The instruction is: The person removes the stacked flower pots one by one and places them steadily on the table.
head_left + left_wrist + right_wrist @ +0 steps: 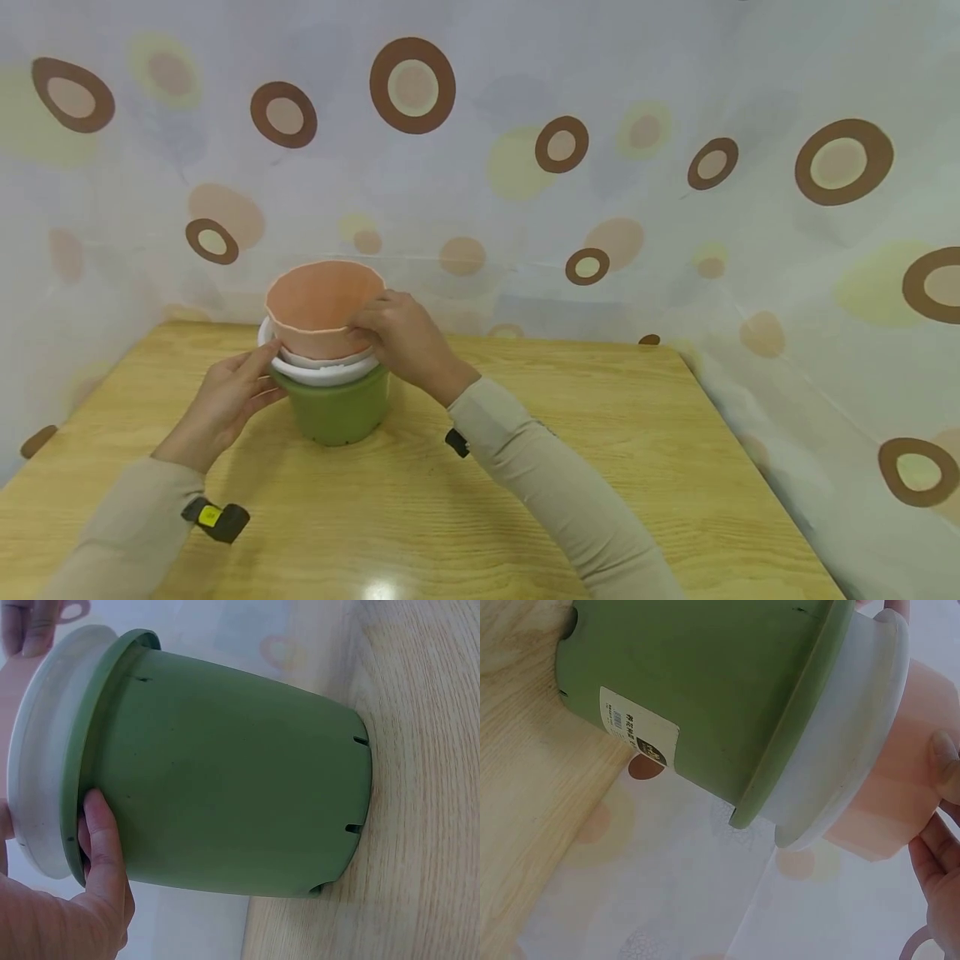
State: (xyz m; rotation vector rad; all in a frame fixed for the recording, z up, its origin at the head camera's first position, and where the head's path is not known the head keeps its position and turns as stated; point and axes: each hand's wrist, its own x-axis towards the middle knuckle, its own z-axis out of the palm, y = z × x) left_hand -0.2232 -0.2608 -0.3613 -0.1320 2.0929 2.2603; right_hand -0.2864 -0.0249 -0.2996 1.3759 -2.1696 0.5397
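Left hand [228,404] nearest: fingers bent under green pot's [341,412] rim, thumb over white pot's [322,375] rim, gripping both. Right hand [405,337] pinches peach pot's [322,300] rim; some fingertips hidden. Nested stack stands on table's [540,467] left part, by patterned wall covering [465,183]. Peach base hidden inside white; label [639,727] text mostly unreadable.

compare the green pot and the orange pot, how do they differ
The green pot stands on the table; the orange pot sits higher, in the white pot. The green pot has a smooth round rim, the orange pot an angular one. Both are part of one stack.
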